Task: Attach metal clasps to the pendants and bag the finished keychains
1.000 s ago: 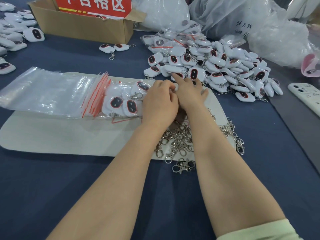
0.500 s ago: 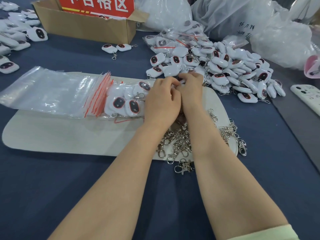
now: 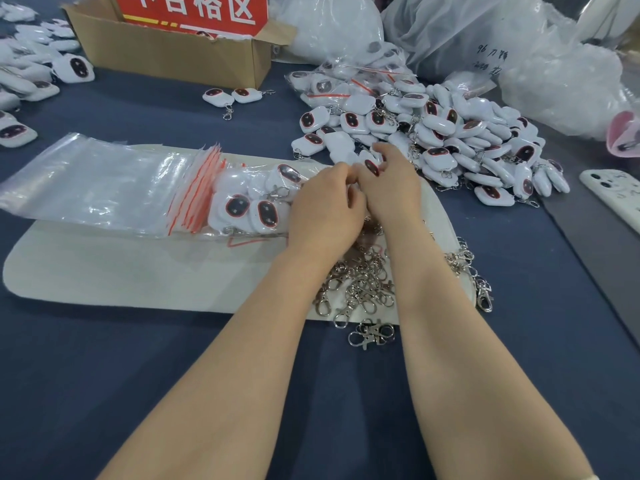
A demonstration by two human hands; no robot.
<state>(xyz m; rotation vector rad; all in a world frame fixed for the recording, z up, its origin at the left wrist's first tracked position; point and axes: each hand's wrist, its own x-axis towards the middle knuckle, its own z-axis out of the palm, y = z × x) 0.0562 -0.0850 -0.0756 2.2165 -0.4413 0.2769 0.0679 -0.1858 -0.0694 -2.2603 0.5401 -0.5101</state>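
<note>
My right hand (image 3: 393, 188) curls its fingers round a white pendant (image 3: 371, 164) with a dark red-rimmed oval, at the near edge of the big pendant pile (image 3: 450, 140). My left hand (image 3: 323, 209) sits knuckle to knuckle beside it with fingers curled; what it pinches is hidden. Silver metal clasps (image 3: 360, 289) lie heaped under my wrists on the white mat (image 3: 104, 271). A few finished keychains (image 3: 249, 209) rest by the stack of clear zip bags (image 3: 104, 181) with red strips.
A cardboard box (image 3: 173, 53) with a red sign stands at the back. Two keychains (image 3: 232, 97) lie in front of it. More pendants (image 3: 27, 74) fill the far left. Large plastic bags (image 3: 485, 39) stand behind the pile; a phone (image 3: 613, 192) lies at right.
Both hands have shifted slightly right and forward to the pile's edge, and my right hand's spread fingers have curled round a pendant.
</note>
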